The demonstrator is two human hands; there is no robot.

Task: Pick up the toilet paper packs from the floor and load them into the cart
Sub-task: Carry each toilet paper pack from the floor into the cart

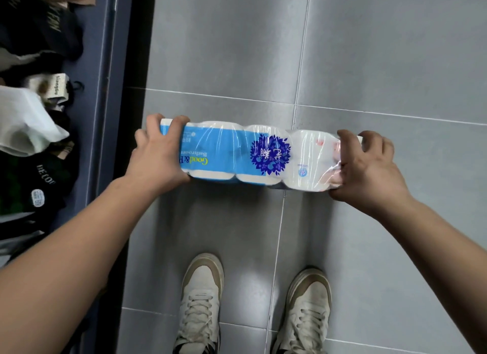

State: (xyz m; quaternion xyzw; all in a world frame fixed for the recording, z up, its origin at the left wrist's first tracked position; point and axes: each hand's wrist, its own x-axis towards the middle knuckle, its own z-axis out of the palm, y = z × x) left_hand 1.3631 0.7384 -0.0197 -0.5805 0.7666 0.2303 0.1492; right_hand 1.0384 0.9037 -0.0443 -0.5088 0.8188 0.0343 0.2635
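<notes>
One toilet paper pack [237, 153], white rolls in clear plastic with a blue band and a purple flower print, lies crosswise in front of me above the grey tiled floor. My left hand [155, 153] grips its left end with fingers curled over the far edge. My right hand [369, 164] grips its right end the same way. No cart is in view.
A dark blue shelf edge [110, 116] runs along the left, with folded dark and white clothes [31, 127] behind it. My two white sneakers [200, 306] stand on the tiles below the pack. Grey floor [395, 50] stretches ahead and to the right.
</notes>
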